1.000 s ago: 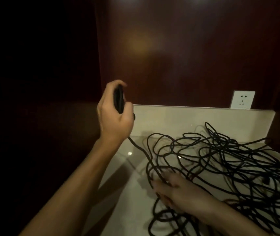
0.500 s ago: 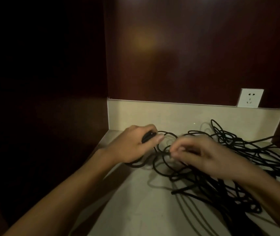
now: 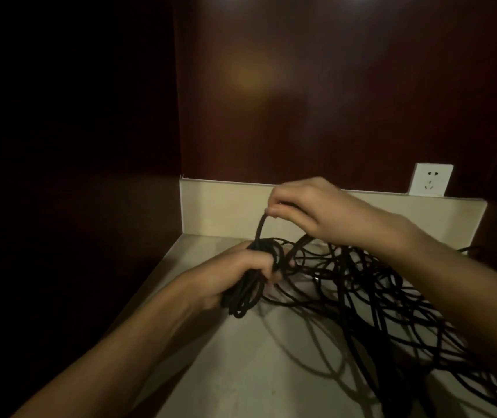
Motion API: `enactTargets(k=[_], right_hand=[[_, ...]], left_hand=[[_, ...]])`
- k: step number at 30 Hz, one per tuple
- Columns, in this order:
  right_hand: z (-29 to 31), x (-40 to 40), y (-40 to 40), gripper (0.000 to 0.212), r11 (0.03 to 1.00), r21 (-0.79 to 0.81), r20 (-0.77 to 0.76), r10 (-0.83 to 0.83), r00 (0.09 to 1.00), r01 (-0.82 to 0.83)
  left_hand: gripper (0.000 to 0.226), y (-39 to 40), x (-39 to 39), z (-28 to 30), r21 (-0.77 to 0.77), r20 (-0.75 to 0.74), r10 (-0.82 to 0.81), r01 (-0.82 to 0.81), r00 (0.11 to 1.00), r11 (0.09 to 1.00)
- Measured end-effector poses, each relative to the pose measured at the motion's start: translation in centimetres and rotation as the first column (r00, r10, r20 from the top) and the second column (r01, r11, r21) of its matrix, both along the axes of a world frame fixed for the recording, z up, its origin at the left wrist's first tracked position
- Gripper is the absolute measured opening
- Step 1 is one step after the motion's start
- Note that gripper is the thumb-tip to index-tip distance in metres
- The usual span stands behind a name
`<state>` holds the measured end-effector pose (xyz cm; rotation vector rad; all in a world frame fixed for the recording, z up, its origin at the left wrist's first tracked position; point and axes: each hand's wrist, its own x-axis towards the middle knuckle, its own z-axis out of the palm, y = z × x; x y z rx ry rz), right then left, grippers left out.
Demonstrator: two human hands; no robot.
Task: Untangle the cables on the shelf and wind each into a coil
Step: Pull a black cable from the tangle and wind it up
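Loops of black cable [image 3: 245, 292], absent from the left hand [image 3: 235, 274] half a second ago, now fill its clenched fingers, their long axis slanting from near-left to far-right. Right hand [image 3: 310, 206] has risen, pinching one strand above them. Tangled cables [image 3: 392, 297] sprawl rightward across the shelf [image 3: 241, 372].

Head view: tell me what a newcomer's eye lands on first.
First, the sprawling black cable tangle across the pale shelf, filling its right side. Next, the two hands at centre: the left hand grips a small coil, and the right hand pinches a strand above it. A white wall socket stands out behind, right.
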<state>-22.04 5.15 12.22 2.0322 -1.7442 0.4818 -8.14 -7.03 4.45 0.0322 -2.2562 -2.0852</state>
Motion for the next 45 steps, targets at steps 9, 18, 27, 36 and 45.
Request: enactTargets(k=[9,18,27,36,45], right_hand=[[-0.6,-6.0,-4.6,0.057,0.980,-0.156,-0.640,-0.193,0.744,0.120],[-11.4,1.1,-8.9,0.050,0.766,-0.202,0.025,-0.618,0.785,0.610],[-13.7,2.9,-7.1,0.040,0.958,-0.163,0.667,-0.069,0.742,0.236],[-13.1,5.3,-3.4,0.021,0.999,0.016,0.830,-0.033,0.557,0.036],[-11.7,4.9,-0.4,0.024,0.817,0.551,0.719,-0.360,0.595,-0.171]], left_hand=[[0.036,0.6,-1.3,3.0,0.485,-0.016,0.123,-0.100,0.992,0.869],[0.018,-1.9,-2.7,0.8,0.606,0.012,0.656,-0.528,0.755,0.595],[0.054,-3.5,-0.2,2.1,0.782,-0.118,0.602,-0.299,0.790,0.546],[0.027,-4.2,-0.5,4.5,0.938,-0.122,0.660,-0.131,0.741,0.320],[0.025,-4.6,-2.9,3.9,0.653,-0.484,0.873,-0.641,0.056,0.403]])
